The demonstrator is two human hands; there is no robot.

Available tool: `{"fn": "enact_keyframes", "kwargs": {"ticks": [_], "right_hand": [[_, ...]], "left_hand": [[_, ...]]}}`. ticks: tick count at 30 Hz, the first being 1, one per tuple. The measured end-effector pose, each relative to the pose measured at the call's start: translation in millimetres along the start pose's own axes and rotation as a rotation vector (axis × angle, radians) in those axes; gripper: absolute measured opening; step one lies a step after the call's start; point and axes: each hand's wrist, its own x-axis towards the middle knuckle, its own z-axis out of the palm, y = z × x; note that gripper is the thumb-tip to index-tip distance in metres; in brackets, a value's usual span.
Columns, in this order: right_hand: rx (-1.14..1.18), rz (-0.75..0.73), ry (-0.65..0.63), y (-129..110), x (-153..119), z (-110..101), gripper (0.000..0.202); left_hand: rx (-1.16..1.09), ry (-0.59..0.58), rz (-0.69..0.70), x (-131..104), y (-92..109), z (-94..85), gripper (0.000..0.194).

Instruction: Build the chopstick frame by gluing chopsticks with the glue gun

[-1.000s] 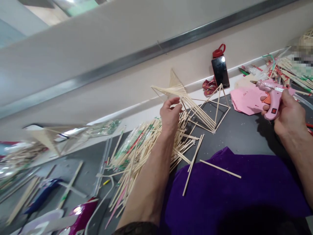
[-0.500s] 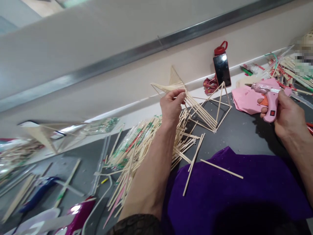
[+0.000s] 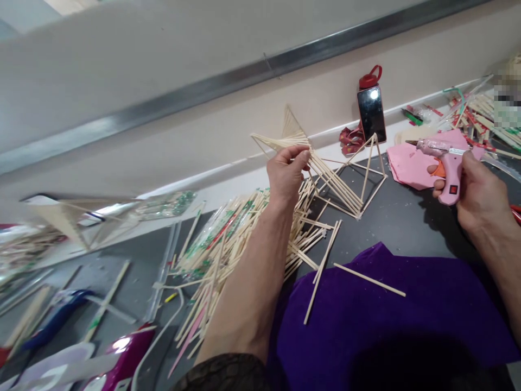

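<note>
My left hand (image 3: 287, 171) is closed, thumb and fingers pinching the upper part of a chopstick frame (image 3: 340, 190) made of thin wooden sticks fanned in a twisted row. The frame's right end forms an open pyramid that rests on the grey table. Whether the fingers grip a single stick or the joined row is hidden behind them. On the right, my right hand (image 3: 480, 190) is wrapped round a pink glue gun (image 3: 451, 171), fingers at its orange trigger. Its nozzle points left, apart from the frame.
Loose chopsticks (image 3: 228, 260) lie heaped under my left forearm. Purple cloth (image 3: 366, 326) covers the near edge, with a stick on it. Behind stand a red-capped bottle (image 3: 369, 81) and a phone (image 3: 371, 115). Pink paper (image 3: 411, 165) lies near the glue gun; a blue-handled tool (image 3: 57, 317) is at left.
Both hands hold nearly the same positions, the left still on the frame and the right still on the glue gun. The view has shifted slightly.
</note>
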Motion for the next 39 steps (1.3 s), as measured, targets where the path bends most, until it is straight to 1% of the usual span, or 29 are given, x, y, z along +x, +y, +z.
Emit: {"fn": "enact_keyframes", "kwargs": {"ticks": [5,11,17,22,27,33,36,39], "right_hand": [[-0.003,-0.003,-0.002,-0.8,-1.1,1.3,0.026],[-0.006,0.008,-0.054,-0.7,-2.8,1.8,0.030],[-0.006,-0.008,-0.029,-0.7,-3.0,0.9,0.026],[-0.007,-0.007,-0.027,-1.3,-3.9,1.9,0.025],[-0.011,-0.013,-0.056,-0.4,-4.2,1.3,0.027],[0.001,-0.011,-0.068,0.2,-3.8,0.5,0.027],[-0.008,-0.013,-0.039,0.7,-3.4,0.2,0.025],[-0.011,-0.009,-0.060,1.1,-3.3,0.6,0.027]], "left_hand": [[-0.011,-0.012,0.007,-1.2,-0.1,-0.6,0.012],[-0.035,-0.022,0.016,-1.9,-3.2,-1.9,0.015],[-0.054,-0.027,0.012,-2.3,-5.9,-2.7,0.020],[-0.108,-0.049,-0.041,-1.5,-4.0,-4.4,0.024],[-0.156,-0.085,-0.095,-2.6,-1.4,-6.8,0.018],[-0.147,-0.113,-0.066,-0.6,-3.4,-6.8,0.018],[-0.136,-0.110,-0.059,0.6,-4.0,-6.1,0.018],[-0.116,-0.099,-0.051,0.5,-3.8,-5.4,0.019]]}}
